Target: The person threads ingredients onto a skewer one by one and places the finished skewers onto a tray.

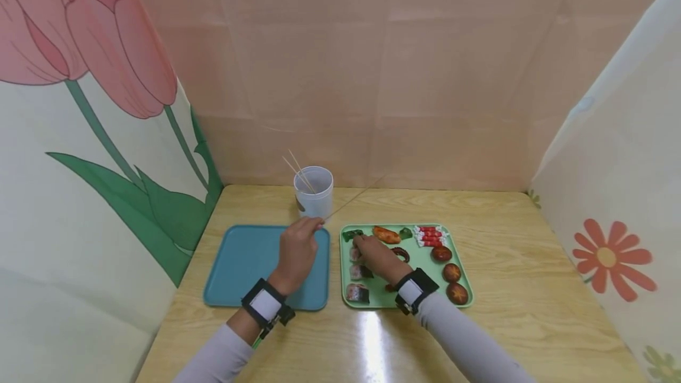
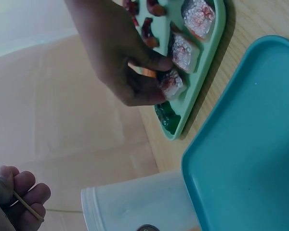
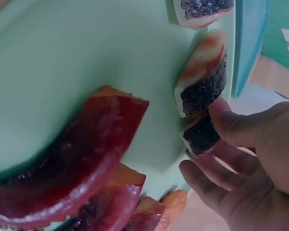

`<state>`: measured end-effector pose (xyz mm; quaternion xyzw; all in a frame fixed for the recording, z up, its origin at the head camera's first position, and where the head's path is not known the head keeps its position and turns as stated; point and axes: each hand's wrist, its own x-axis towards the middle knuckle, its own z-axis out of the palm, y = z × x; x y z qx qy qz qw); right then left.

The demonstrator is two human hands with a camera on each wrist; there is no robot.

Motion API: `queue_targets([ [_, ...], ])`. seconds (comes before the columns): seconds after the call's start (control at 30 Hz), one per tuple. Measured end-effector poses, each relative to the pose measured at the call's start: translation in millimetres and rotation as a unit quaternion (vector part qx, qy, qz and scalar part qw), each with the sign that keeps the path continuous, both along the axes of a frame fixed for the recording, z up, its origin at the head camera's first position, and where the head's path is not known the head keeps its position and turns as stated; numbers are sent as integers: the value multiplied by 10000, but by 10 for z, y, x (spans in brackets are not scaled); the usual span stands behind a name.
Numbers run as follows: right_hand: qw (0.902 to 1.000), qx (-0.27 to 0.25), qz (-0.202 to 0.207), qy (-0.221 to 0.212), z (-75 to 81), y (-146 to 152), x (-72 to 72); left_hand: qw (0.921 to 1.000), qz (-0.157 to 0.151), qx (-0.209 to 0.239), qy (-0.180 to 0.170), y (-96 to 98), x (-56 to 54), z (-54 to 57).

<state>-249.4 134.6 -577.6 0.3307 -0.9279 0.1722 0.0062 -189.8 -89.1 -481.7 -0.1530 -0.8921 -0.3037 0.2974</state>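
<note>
In the head view my left hand (image 1: 298,253) grips a thin wooden skewer (image 1: 353,197) that slants up and to the right, above the gap between the two trays. My right hand (image 1: 380,259) reaches over the green tray (image 1: 380,295) at its left side. Its thumb and fingers pinch a small fish chunk (image 2: 172,85), with pale flesh and dark skin, at the tray's edge. Two similar fish chunks (image 3: 202,79) lie in line beside it. A dark green piece (image 2: 167,117) sits in the tray's corner, close to the pinched chunk.
A blue tray (image 1: 242,265) lies to the left, partly under my left forearm. Behind it stands a white cup (image 1: 314,203) holding skewers. The green tray also carries mushrooms (image 1: 452,272), red-and-white sticks (image 1: 430,235), an orange piece (image 1: 386,234) and octopus tentacles (image 3: 82,168).
</note>
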Motion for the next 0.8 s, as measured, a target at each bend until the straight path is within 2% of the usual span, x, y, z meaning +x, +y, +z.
queue_targets([
  [0.2,9989,-338,-181,-280,-32,17,-26,10000,7,-8,0,-1,-18,-7],
  [0.3,9923,-967,-473,-608,86,34,-44,10000,46,-16,49,-9,-29,-13],
  [0.37,9799,-1611,-850,-810,258,39,-68,9999,75,-38,80,-17,-33,-22],
  [0.43,9600,-2297,-1280,-958,497,56,-96,9999,81,-38,92,-24,-35,-25],
  [0.53,9216,-3346,-1695,-996,892,101,-144,10000,82,-53,20,-32,-37,-24],
  [0.63,8749,-4424,-1624,-1115,1275,165,-164,9999,86,-75,-75,-35,-37,-21],
  [0.73,8270,-5303,-1316,-1321,1586,218,-160,9999,95,-96,-104,-32,-39,-31],
  [0.8,8099,-5570,-1200,-1394,1718,254,-148,9998,100,-119,-94,-31,-40,-36],
])
